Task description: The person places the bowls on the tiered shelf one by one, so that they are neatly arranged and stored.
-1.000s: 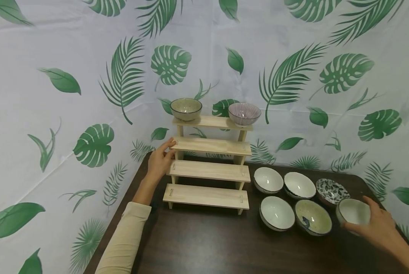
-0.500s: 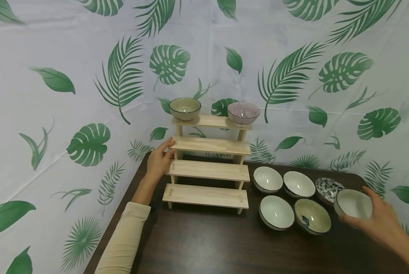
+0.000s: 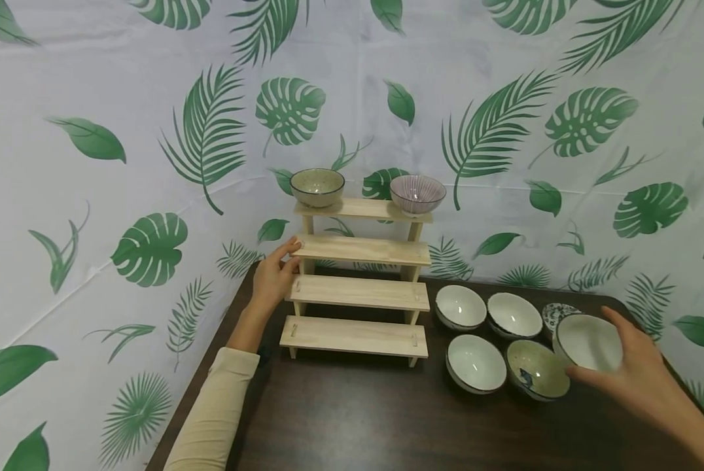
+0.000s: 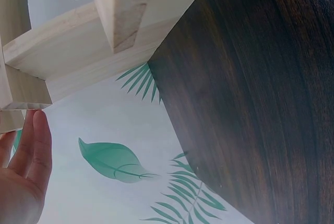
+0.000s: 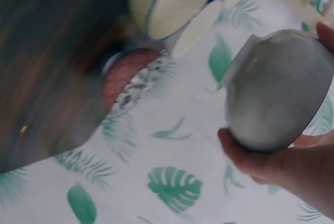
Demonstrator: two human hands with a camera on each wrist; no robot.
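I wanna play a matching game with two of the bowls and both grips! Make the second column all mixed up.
Column one:
1. Purple-striped bowl
2. Black-and-white patterned bowl
3. Right grip
4. Left grip

Column two:
A. Holding a pale bowl
B. Touching the wooden stand
C. At the top shelf's right end
D. Reddish outside

Pairs: 1-C, 2-D, 3-A, 4-B

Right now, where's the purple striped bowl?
In the head view, the purple striped bowl sits on the right end of the top shelf of the wooden stand, with a green bowl at the left end.
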